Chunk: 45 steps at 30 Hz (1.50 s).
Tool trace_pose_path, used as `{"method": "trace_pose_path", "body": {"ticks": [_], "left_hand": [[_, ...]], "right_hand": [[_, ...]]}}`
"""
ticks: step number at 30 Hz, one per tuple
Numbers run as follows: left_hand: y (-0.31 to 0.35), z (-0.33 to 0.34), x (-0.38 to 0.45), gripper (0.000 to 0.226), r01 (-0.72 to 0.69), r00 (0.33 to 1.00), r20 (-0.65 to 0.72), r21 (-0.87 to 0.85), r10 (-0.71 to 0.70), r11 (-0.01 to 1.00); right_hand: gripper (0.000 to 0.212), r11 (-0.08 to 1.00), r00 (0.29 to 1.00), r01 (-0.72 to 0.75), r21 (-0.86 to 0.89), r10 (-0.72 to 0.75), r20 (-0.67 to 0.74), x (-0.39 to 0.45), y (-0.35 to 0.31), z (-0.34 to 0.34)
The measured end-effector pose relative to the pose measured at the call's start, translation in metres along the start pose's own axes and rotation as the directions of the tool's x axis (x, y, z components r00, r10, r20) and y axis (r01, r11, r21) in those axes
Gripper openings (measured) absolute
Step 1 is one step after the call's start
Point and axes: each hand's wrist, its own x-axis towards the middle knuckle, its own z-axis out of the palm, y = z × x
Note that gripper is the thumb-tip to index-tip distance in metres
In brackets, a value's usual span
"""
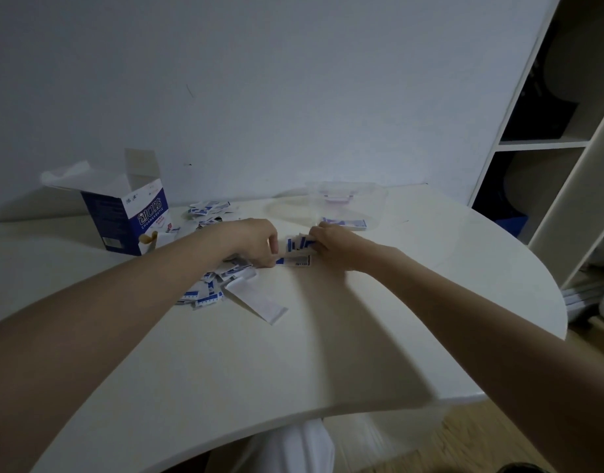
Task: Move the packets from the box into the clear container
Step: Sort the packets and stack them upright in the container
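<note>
While we gather packets:
Left hand [256, 242]: pinches one packet [295, 260].
Right hand [331, 242]: we grip a packet bundle [298, 243].
Clear container [331, 206]: beyond our right hand, a few packets inside.
Box [126, 220]: open, contents unseen.

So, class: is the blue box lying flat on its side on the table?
No: the box stands upright on the table with its top flaps open.

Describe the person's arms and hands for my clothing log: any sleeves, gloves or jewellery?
Both forearms are bare as far as the frame shows: no sleeves, no gloves. The left hand and right hand show no watch, bracelet or ring that I can make out.
</note>
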Motion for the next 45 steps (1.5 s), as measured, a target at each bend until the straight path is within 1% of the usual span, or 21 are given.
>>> {"method": "trace_pose_path", "body": {"ticks": [3,5,7,8,10,12,14,16,19,22,26,27,29,32,34,36,37,40,41,44,45], "left_hand": [[-0.001,-0.001,0.001,0.006,-0.001,1.0,0.007,-0.007,0.001,1.0],[0.0,-0.002,0.001,0.01,-0.018,1.0,-0.009,-0.025,0.018,1.0],[0.0,-0.001,0.001,0.014,-0.013,1.0,-0.027,-0.012,0.013,1.0],[-0.001,0.0,0.002,0.017,-0.017,1.0,-0.027,-0.019,0.017,1.0],[-0.001,0.001,0.002,0.023,-0.019,1.0,-0.021,-0.035,0.018,0.999],[0.0,0.001,0.001,0.034,0.009,1.0,-0.019,-0.032,-0.01,0.999],[0.001,0.001,0.0,0.038,0.026,0.999,-0.029,-0.032,-0.027,0.999],[0.0,0.001,0.0,0.036,0.031,0.999,-0.043,-0.009,-0.031,0.999],[-0.007,0.0,0.0,0.027,0.001,0.997,-0.072,-0.001,-0.001,1.0],[-0.011,-0.006,-0.001,0.017,-0.042,0.982,-0.185,-0.076,0.027,0.996],[0.0,-0.012,-0.002,0.019,-0.079,0.961,-0.272,-0.07,0.057,0.994],[0.004,-0.011,-0.001,0.02,-0.1,0.96,-0.267,-0.038,0.087,0.994],[0.01,-0.01,-0.001,0.021,-0.142,0.962,-0.236,-0.004,0.137,0.99],[0.009,-0.013,-0.011,0.027,-0.146,0.974,-0.177,0.002,0.144,0.989],[0.003,-0.015,-0.024,0.032,-0.145,0.989,0.027,-0.001,0.145,0.989],[-0.001,-0.012,-0.04,0.041,-0.139,0.945,0.294,-0.043,0.146,0.989],[-0.003,-0.01,-0.046,0.046,-0.153,0.922,0.356,-0.033,0.154,0.988],[-0.008,-0.002,-0.05,0.049,-0.218,0.931,0.303,0.02,0.202,0.976],[-0.009,0.0,-0.05,0.043,-0.224,0.94,0.268,0.007,0.213,0.975],[-0.01,0.004,-0.05,0.023,-0.238,0.951,0.201,-0.013,0.235,0.971],[-0.012,0.005,-0.05,0.018,-0.236,0.957,0.171,-0.007,0.234,0.972]], "right_hand": [[0.013,0.98,0.995,-0.071,0.186,0.082,-0.054,-0.001,0.0,-0.009],[0.032,0.881,0.985,-0.074,0.467,0.137,-0.101,-0.003,0.004,-0.018],[0.026,0.755,0.994,-0.073,0.651,0.111,-0.017,-0.007,0.004,-0.022],[0.015,0.743,0.995,-0.096,0.663,0.073,0.064,-0.007,0.001,-0.022],[0.021,0.844,0.984,-0.113,0.524,0.022,0.177,-0.003,-0.007,-0.02],[0.03,0.969,0.979,-0.067,0.236,0.018,0.202,0.003,-0.016,-0.017],[0.031,0.997,0.982,-0.023,0.078,0.008,0.191,0.005,-0.027,-0.016],[0.028,0.998,0.983,-0.007,0.055,-0.003,0.186,0.009,-0.032,-0.016],[0.023,0.998,0.996,0.004,0.067,-0.01,0.089,0.01,-0.028,-0.017],[0.021,0.998,1.0,0.01,0.064,-0.01,0.006,0.009,-0.016,-0.02],[0.005,0.996,0.996,0.088,-0.002,-0.088,-0.023,0.006,-0.011,-0.02],[0.009,0.995,0.994,0.101,0.017,-0.1,-0.04,0.004,-0.013,-0.02],[0.022,0.995,0.994,0.099,0.016,-0.099,-0.038,0.004,-0.019,-0.018],[0.023,0.998,0.995,0.055,0.029,-0.052,-0.08,0.003,-0.02,-0.012],[0.025,0.994,0.99,0.019,0.108,-0.004,-0.138,0.002,-0.017,-0.009],[0.032,0.988,0.993,0.01,0.154,0.009,-0.121,0.001,-0.017,-0.005],[0.036,0.988,0.996,0.016,0.152,-0.003,-0.085,0.0,-0.02,-0.003],[0.046,0.985,1.0,0.02,0.17,-0.018,-0.013,-0.002,-0.03,0.002],[0.043,0.986,1.0,0.006,0.165,-0.006,-0.002,-0.003,-0.031,0.001],[0.015,0.996,0.999,-0.036,0.082,0.036,0.001,-0.002,-0.03,-0.001],[0.026,0.996,0.998,-0.054,0.067,0.055,-0.013,-0.003,-0.03,-0.003]]}}
